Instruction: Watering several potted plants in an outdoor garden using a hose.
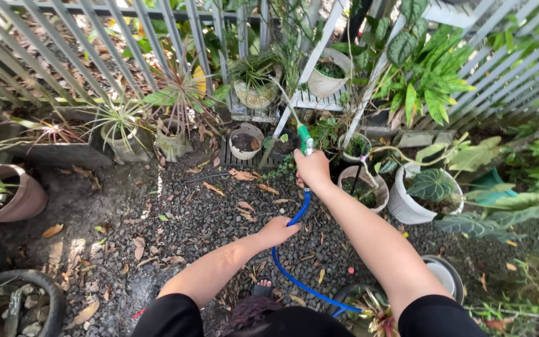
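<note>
Blue flexible garden hose (294,274) runs across the gravel ground (176,224) from near the person's feet up to both hands. Right hand (312,168) grips its green nozzle (305,134), aimed at the potted plants to wet them; left hand (277,231) closes round the hose lower down, steadying it.

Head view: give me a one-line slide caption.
Right hand aims a green-tipped hose nozzle at potted plants by a fence while left hand grips the blue hose over gravel.
</note>
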